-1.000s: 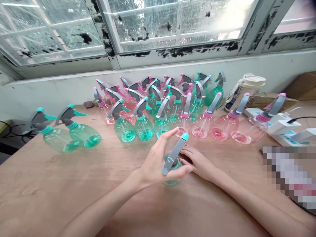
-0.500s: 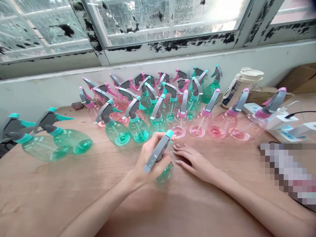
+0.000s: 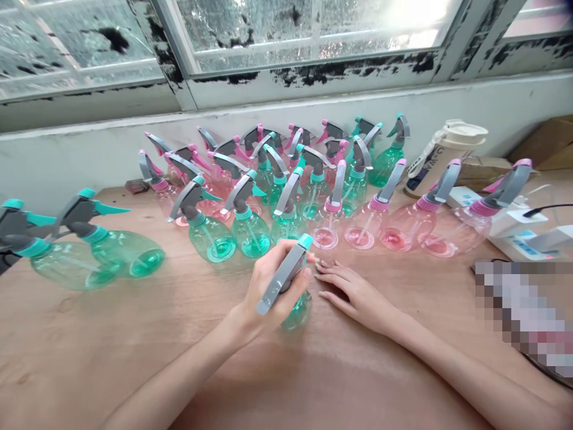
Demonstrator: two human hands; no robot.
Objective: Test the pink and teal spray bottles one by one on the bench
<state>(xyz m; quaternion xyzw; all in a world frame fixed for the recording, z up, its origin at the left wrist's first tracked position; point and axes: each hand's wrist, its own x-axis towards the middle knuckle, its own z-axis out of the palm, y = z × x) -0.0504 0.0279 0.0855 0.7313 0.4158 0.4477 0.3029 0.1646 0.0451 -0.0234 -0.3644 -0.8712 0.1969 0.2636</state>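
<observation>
My left hand (image 3: 262, 286) is closed around the head of a green spray bottle (image 3: 296, 312), fingers wrapped about its neck and trigger. The bottle's grey top with a turquoise nozzle tip points away from me, and my hand hides much of its body. Just to the right, my right hand (image 3: 353, 292) lies flat on the wooden table (image 3: 134, 352), fingers stretched toward the bottle and holding nothing. Past my hands stand rows of similar bottles, among them a green spray bottle (image 3: 251, 233) and a pink spray bottle (image 3: 328, 230).
Two more green spray bottles, one of them the nearer green bottle (image 3: 134, 251), stand apart on the left. At the right are a cream travel cup (image 3: 441, 158), a white power strip (image 3: 521, 239) with plugs, and a blurred-out object (image 3: 523, 316). A wall and window (image 3: 313, 36) close off the back.
The view has shifted slightly. My left hand keeps its hold on the green spray bottle, tilted a touch differently; my right hand stays flat on the table.
</observation>
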